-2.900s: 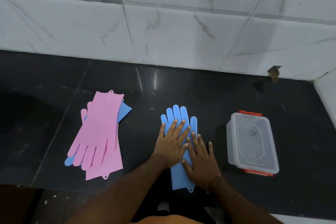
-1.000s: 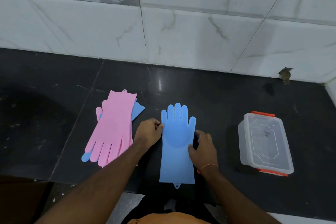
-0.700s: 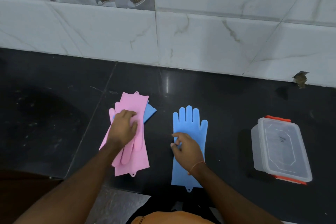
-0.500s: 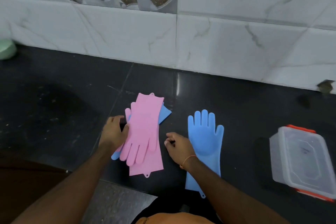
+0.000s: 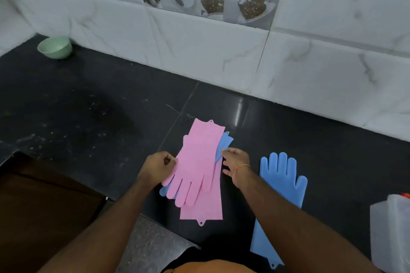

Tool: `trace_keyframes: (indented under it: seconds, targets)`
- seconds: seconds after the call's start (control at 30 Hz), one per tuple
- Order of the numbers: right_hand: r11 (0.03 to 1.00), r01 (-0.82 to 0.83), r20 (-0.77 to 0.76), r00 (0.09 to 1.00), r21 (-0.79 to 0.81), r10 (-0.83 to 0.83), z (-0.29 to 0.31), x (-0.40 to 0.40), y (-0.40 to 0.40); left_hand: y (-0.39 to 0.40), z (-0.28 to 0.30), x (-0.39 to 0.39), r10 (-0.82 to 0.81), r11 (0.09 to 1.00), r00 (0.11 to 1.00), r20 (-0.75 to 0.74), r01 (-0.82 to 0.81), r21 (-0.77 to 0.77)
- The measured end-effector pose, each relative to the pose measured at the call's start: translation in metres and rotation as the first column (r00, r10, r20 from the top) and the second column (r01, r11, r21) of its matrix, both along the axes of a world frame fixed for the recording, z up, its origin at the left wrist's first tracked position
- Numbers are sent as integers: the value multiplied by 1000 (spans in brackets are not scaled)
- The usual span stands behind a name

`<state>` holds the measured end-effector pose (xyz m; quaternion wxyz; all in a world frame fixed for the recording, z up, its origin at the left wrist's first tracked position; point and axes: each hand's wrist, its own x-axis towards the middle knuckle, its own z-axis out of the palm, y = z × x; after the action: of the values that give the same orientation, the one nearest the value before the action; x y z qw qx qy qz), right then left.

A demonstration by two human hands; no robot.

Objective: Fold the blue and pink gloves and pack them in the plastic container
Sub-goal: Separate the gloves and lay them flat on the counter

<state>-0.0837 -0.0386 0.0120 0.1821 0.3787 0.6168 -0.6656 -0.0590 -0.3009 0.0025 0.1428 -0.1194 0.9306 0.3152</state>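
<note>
- The step in hand looked to be lifting the top pink silicone glove [image 5: 199, 162] off the stack; a clean lift would call for both edges raised evenly, so that the layers beneath stayed put.
- The left hand [image 5: 158, 167] had its thumb and fingers pinched together on the left edge of that top pink silicone glove, near where its finger section began.
- The right hand [image 5: 236, 159] was at the stack's right edge, fingertips touching the partly covered blue silicone glove [image 5: 225, 142]; whether it was clamped on anything I could not tell.
- A second pink silicone glove [image 5: 204, 208] lay under the top one, its cuff toward the person.
- A flat blue silicone glove [image 5: 281, 184] lay apart to the right of the right wrist, untouched, fingers pointing to the tiled wall.
- The clear plastic container with an orange clip [image 5: 390, 230] sat at the far right on the black stone counter [image 5: 88, 106], lid seemingly on and not yet packed.
- A pale green bowl [image 5: 55, 47] stood far off at the left.
</note>
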Motion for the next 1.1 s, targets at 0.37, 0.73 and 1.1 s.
trace_keyframes:
  seconds: [0.37, 0.73, 1.1]
  targets:
    - [992, -96, -420, 906, -82, 52, 93, -44, -7, 12, 16, -13, 191, 971, 959, -208, -215, -103]
    - [764, -632, -717, 472, 131, 513, 127, 20, 34, 108, 57, -34, -112, -59, 846, 521, -529, 847]
    - [990, -138, -431, 892, 24, 135, 55, 89, 87, 166, 62, -20, -267, -150, 859, 437, -485, 862]
